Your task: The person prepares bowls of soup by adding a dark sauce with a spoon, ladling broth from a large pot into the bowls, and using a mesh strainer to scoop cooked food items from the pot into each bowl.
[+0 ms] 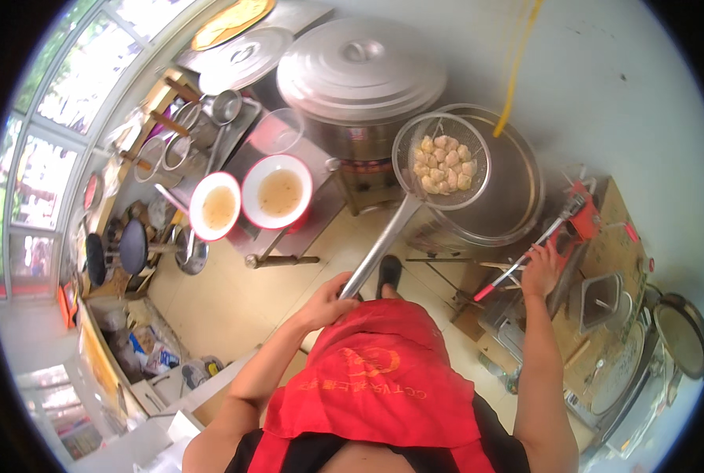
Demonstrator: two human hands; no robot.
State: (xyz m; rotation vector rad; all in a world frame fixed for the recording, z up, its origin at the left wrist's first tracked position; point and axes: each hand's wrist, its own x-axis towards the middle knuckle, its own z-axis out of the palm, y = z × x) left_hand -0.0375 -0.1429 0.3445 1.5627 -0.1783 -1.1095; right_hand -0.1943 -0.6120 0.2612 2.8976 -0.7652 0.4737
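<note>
My left hand [328,304] grips the metal handle [381,251] of a long-handled mesh strainer [406,168]. Plump pale dumplings [443,162] fill the middle of its basket, which is above the left side of a large open metal pot [505,195]. Greyish-brown liquid shows inside that pot. To its right, my right hand [542,269] reaches over a metal rod with a red end [508,278], beside a red object [585,216]. The fingers overlap the rod, but whether they are closed on it cannot be made out.
A tall lidded pot [360,77] stands behind the strainer. Two red-rimmed bowls of broth [278,189] rest on a metal stand at left. Ladles and deep strainers [177,154] crowd beyond them. A yellow hose [511,88] hangs over the open pot. Metal containers [600,301] occupy the right counter.
</note>
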